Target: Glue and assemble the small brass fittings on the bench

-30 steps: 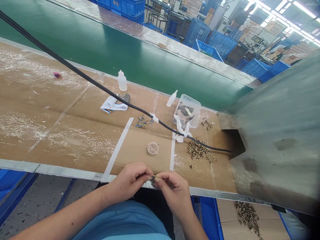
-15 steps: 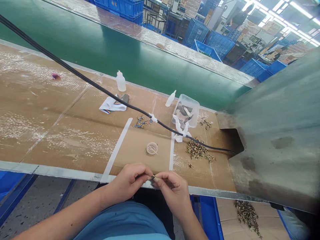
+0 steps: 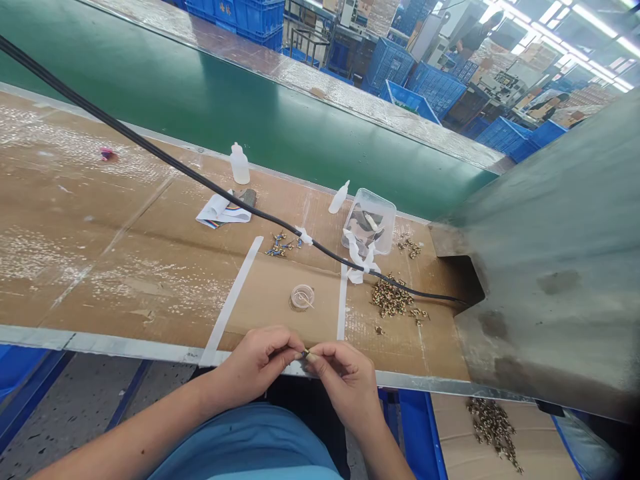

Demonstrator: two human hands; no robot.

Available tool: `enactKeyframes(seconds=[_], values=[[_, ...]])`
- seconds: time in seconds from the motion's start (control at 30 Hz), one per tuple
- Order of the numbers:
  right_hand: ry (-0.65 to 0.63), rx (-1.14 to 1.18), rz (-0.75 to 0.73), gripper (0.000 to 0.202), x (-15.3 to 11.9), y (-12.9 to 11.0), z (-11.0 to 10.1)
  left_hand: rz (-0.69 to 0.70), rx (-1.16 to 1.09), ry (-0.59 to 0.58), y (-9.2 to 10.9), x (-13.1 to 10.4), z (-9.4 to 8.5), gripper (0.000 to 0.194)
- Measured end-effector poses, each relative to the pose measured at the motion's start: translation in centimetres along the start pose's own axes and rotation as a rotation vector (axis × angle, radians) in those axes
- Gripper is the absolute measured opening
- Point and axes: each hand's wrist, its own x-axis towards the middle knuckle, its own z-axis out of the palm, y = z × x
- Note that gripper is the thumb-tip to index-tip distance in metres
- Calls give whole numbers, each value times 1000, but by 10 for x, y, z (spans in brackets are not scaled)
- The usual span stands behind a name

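Over the bench's front edge, my left hand [image 3: 265, 353] and my right hand [image 3: 343, 373] meet, fingertips nearly touching. Both pinch a small dark and brass-coloured part [image 3: 305, 353]; its exact kind is too small to make out. Just beyond the hands stands a small round clear cup [image 3: 303, 297] with a thin stick in it. Several small blue and brass parts [image 3: 279, 245] lie past the cup to the left. A heap of small brass and dark parts [image 3: 391, 297] sits to the right.
A black cable [image 3: 200, 175] runs across the bench. Two white squeeze bottles [image 3: 240, 165], a folded cloth [image 3: 223, 211] and a clear plastic box [image 3: 383, 227] stand at the back, before a green belt [image 3: 300, 123]. A metal housing [image 3: 550, 253] rises at right. More parts [image 3: 493, 427] lie lower right.
The view has shifted slightly. Both hands stay in the same place, still pinching the small part, which now shows a little more of its brass colour.
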Motion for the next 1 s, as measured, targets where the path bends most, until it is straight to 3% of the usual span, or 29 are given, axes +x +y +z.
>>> enactKeyframes(seconds=[0.37,0.67,1.0], values=[[117,-117,-412,17,-6,-2,2,41,-184,67,-1,-1,1,14],[99,-178,-528,26,-12,-1,3,74,-216,132,-3,-5,2,17],[102,-214,-536,23,-13,0,4,62,-212,141,3,-3,0,17]])
